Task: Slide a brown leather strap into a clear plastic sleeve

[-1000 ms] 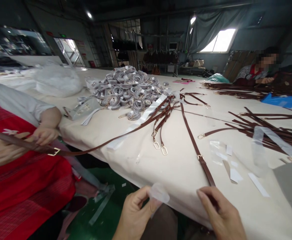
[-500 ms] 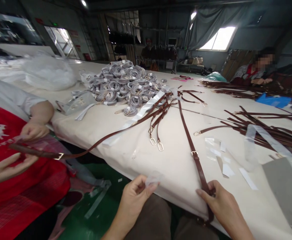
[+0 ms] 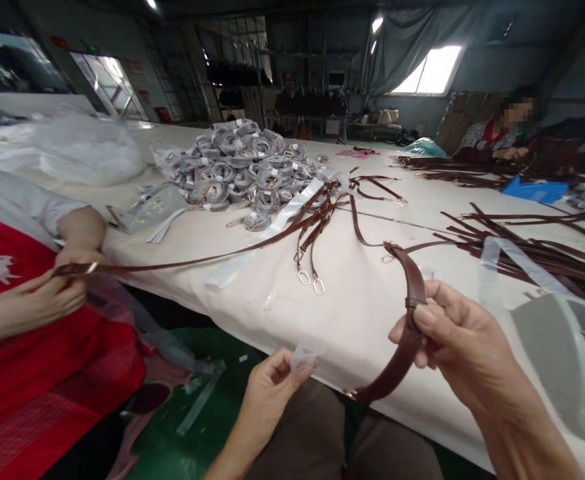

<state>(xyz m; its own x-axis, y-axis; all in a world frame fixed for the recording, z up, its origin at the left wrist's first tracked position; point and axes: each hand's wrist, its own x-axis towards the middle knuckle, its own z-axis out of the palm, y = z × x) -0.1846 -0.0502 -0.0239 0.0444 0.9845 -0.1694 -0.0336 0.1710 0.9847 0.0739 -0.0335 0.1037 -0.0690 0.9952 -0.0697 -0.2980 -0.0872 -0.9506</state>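
My right hand (image 3: 459, 340) grips a brown leather strap (image 3: 412, 287) and holds it lifted above the cream table (image 3: 362, 313); the strap arches up from the table and its lower end hangs below my hand. My left hand (image 3: 272, 393) pinches a small clear plastic piece (image 3: 305, 352) at the table's near edge. To the left, a person in a red garment (image 3: 32, 373) holds another brown strap (image 3: 182, 259) in both hands.
A pile of grey-wrapped rolled straps (image 3: 245, 167) lies mid-table. Loose brown straps (image 3: 537, 250) spread at the right, with a grey device (image 3: 557, 347) near the right edge. Clear plastic bags (image 3: 87, 147) sit far left. Another person (image 3: 502, 130) sits at the far right.
My right hand has lifted the brown strap off the table and raised it. The person at left has pulled their strap up taut. My left hand has stayed in place.
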